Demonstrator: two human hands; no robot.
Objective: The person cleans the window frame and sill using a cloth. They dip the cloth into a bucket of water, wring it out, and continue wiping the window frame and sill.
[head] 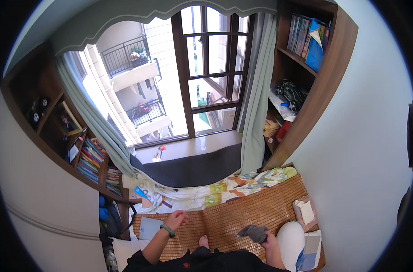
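Note:
A dark grey cloth [254, 233], bunched up, hangs from my right hand [270, 240], whose fingers are closed on its right end. Its other end reaches left over the woven bamboo mat [226, 217]. My left hand [178, 220], with a green bangle on the wrist, is over the mat's left part with its fingers loosely curled and nothing seen in them. Just left of that forearm lies a flat light-blue item [148, 227]. One bare foot [203, 241] shows on the mat between my arms.
A white rounded cushion-like object [290, 244] stands right of my right hand, near folded fabrics [310, 250] and a tissue-like pack [305, 212]. Beyond the mat lies a patterned quilt [220, 193] below a window. Wooden shelves with books [90, 158] flank both sides; a dark bag [114, 217] is at left.

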